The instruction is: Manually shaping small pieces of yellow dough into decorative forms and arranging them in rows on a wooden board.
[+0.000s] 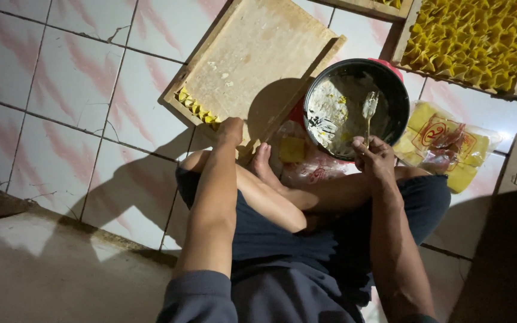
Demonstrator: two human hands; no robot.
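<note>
Wooden shallow tray (pixel 258 60) on tiled floor; left hand (pixel 230 128) rests at its near edge beside row of folded yellow wrappers (pixel 197 110), grip unclear. Right hand (pixel 373 157) pinches metal spoon (pixel 369 110) in dark round bowl (pixel 354 107) of pale filling. Risk: bowl propped by foot may tip, spilling.

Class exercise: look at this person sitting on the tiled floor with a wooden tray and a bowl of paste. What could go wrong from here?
1. The right hand holds a spoon over the paste bowl, which sits at the knee; a nudge might tip it.
2. The left hand presses the wooden tray at its edge beside the folded yellow pieces; they could get crushed.
</note>
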